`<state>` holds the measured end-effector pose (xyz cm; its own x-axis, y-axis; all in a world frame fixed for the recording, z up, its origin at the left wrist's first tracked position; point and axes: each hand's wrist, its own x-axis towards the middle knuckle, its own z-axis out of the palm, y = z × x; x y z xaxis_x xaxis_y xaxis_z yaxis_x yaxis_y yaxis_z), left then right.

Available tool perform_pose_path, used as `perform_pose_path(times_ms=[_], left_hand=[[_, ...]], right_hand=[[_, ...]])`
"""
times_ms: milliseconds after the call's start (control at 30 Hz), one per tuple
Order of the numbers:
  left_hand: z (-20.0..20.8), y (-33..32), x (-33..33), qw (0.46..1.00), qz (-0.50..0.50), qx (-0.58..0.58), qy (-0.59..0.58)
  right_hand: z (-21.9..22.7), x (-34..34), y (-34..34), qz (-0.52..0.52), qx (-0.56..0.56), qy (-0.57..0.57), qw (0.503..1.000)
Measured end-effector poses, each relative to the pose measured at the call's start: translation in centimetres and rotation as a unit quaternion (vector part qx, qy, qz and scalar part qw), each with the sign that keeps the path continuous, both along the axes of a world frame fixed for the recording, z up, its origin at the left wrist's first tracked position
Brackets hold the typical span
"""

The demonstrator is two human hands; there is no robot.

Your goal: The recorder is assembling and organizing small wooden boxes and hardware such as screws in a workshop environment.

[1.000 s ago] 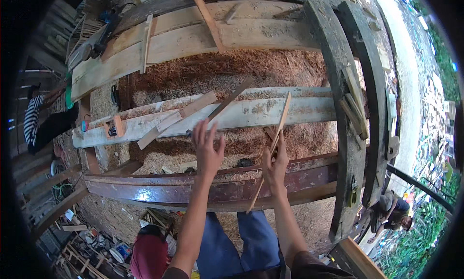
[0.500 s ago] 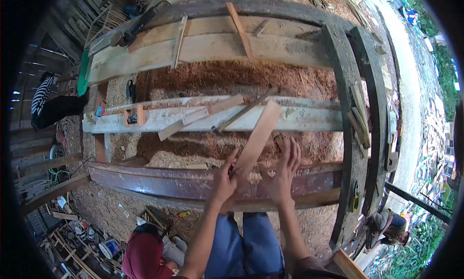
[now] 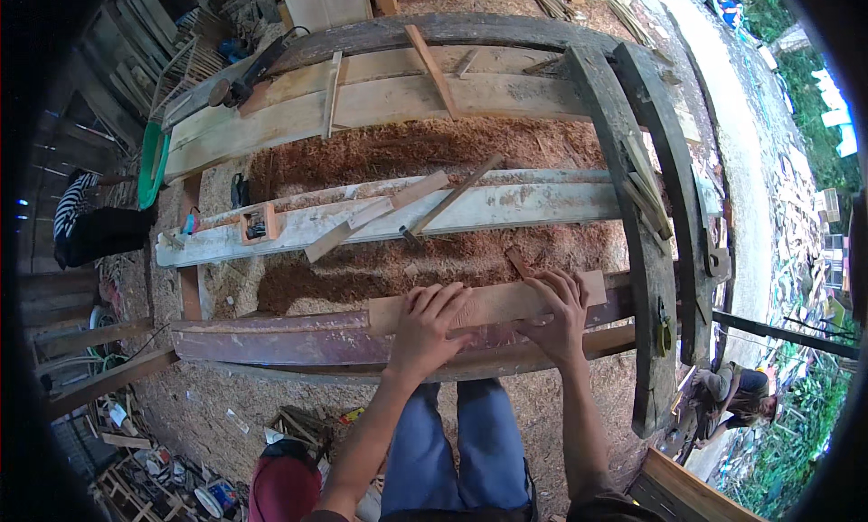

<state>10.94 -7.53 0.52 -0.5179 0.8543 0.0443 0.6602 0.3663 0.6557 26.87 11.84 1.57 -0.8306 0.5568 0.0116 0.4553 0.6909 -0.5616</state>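
Note:
A short flat wooden board [image 3: 493, 303] lies lengthwise along the nearest, purplish-brown beam [image 3: 271, 344]. My left hand [image 3: 425, 330] grips the board near its left end, fingers over the far edge and thumb on the near side. Toward its right end my right hand [image 3: 559, 316] holds it the same way. Beyond my hands, a hammer [image 3: 455, 196] rests slantwise on the whitish middle beam [image 3: 533, 196]. Left of it are joined wooden strips [image 3: 380, 214] and a small open wooden box [image 3: 260, 223] with dark contents I cannot make out.
Two thick dark timbers [image 3: 624, 160] cross the beams at the right, with pliers [image 3: 665, 335] on one. Wide planks [image 3: 380, 101] lie on the far side. Wood shavings cover the ground. A person in a red top [image 3: 285, 486] is at lower left; others are at far left and right.
The board has turned from slanting upward to lying level along the near beam. My right hand has come onto it, and my left hand now lies over it too.

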Motion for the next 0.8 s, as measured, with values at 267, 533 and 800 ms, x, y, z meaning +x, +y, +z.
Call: perform_pose_path(times_ms=[267,533,800], left_hand=[[-5.4,1.8,3.5,0.996,-0.078,-0.013,0.051],[-5.4,13.6,8.8,0.998,0.047,-0.028,0.04],[-4.0,25.1,10.4,0.997,-0.04,-0.057,0.026]], right_hand=[[-3.7,4.8,1.1,-0.009,0.014,-0.017,1.0],[-5.3,8.3,9.7,-0.063,0.078,0.029,0.995],[-6.1,12.4,19.0,-0.13,0.011,0.063,0.989]])
